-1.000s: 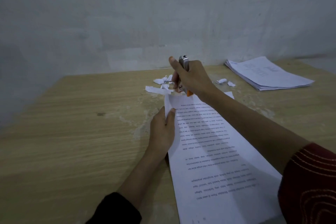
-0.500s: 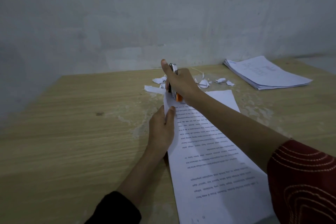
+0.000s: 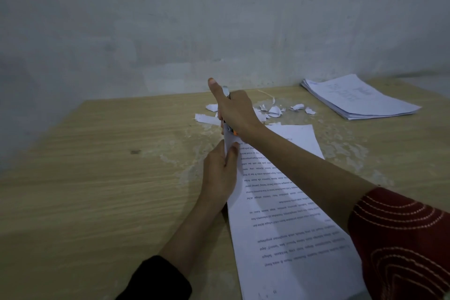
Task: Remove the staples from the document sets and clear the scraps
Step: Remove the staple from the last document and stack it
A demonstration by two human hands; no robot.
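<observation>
A printed document set (image 3: 287,214) lies lengthwise on the wooden table (image 3: 97,178), its text upside down to me. My left hand (image 3: 220,178) pinches its left edge near the far corner, which is lifted off the table. My right hand (image 3: 235,111) grips a metal and orange staple remover (image 3: 229,130), thumb raised, with the tool's lower end at that lifted corner. Torn white paper scraps (image 3: 275,111) lie scattered just beyond my right hand, with a longer strip (image 3: 207,119) to the left.
A stack of white documents (image 3: 358,97) rests at the table's far right, near the grey wall (image 3: 219,19). A small dark spot marks the wood on the left. The table's left edge runs diagonally along the wall.
My right hand with the staple remover has moved left and down onto the document's far corner. More scraps show behind it. My left hand stays at the paper's edge.
</observation>
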